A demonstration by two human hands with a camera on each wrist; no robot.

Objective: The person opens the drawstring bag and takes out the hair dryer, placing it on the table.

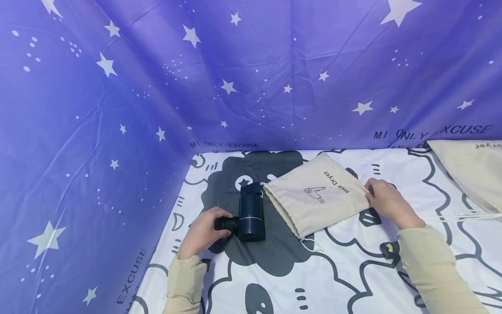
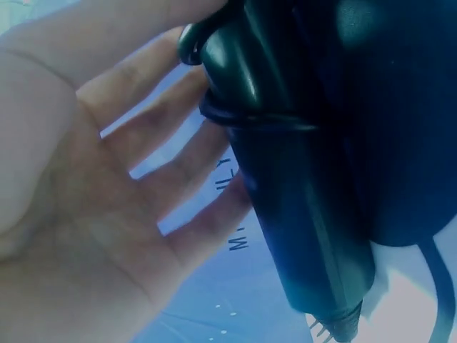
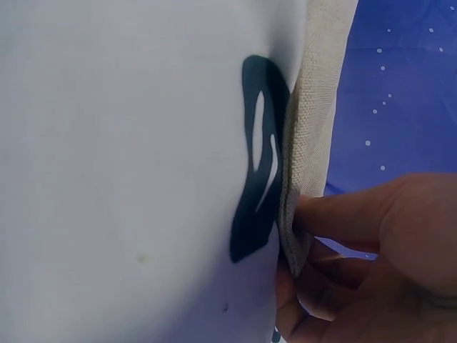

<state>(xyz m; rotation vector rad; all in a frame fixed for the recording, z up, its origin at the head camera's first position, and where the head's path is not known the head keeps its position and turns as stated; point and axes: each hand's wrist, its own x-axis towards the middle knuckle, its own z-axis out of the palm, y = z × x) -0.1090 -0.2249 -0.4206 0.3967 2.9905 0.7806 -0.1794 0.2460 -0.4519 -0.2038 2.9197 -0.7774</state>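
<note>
A dark blue hair dryer (image 1: 251, 220) lies on the white patterned cloth, left of the middle in the head view. My left hand (image 1: 204, 231) grips its black side part between thumb and fingers. Up close in the left wrist view, the fingers reach behind the dryer's handle (image 2: 300, 214). Just right of the dryer lies a cream drawstring bag (image 1: 310, 196) printed "Hair Dryer", its mouth toward the dryer. My right hand (image 1: 386, 198) pinches the bag's far right corner, thumb on top, as the right wrist view shows at the bag's edge (image 3: 310, 121).
A second cream bag (image 1: 470, 170) lies at the far right, with white cords (image 1: 451, 217) trailing from it. A purple star-printed curtain (image 1: 251, 78) stands behind and along the left side. A small black object (image 1: 388, 250) sits by my right sleeve.
</note>
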